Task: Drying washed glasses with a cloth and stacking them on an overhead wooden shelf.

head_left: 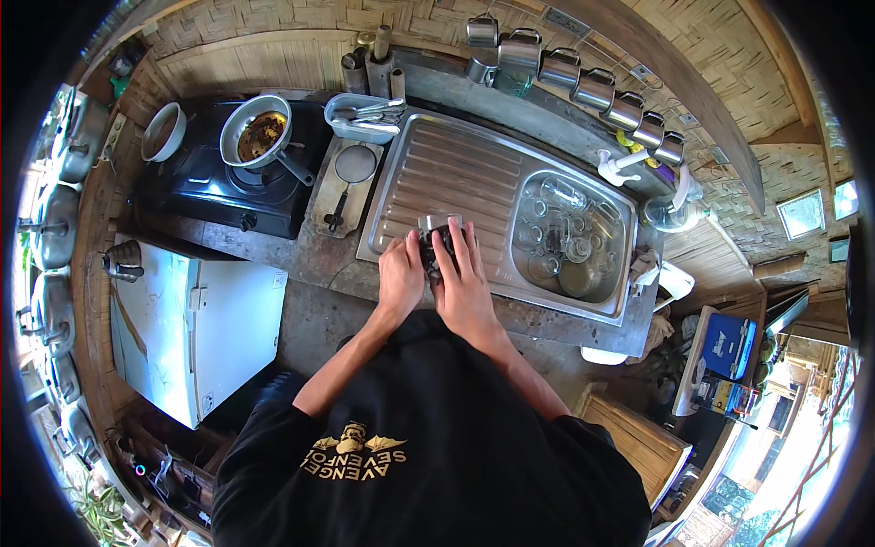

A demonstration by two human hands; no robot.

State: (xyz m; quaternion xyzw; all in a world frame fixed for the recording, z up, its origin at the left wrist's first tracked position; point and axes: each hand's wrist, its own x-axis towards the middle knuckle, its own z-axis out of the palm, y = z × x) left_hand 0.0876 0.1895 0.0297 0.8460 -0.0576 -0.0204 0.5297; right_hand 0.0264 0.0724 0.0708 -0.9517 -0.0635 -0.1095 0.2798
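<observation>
Both hands are closed around a small clear glass container [439, 221] with something dark in or behind it, above the front edge of the drainboard [456, 173]. My left hand [401, 277] grips its left side, fingertips pointing up toward the rim. On the other side my right hand [467, 290] has its fingers laid along the container, the thumb hidden in part. What the dark stuff is, I cannot make out. To the right, the steel sink [629, 246] holds several clear glasses [563, 195] and a round dish [578, 279].
A black stove [173, 205] at the left bears a pan [292, 132] with browned residue. Beside it are a strainer [355, 164] and a cutlery basket [369, 132]. Steel mugs [559, 69] hang at the back; a white fridge [232, 328] stands front left.
</observation>
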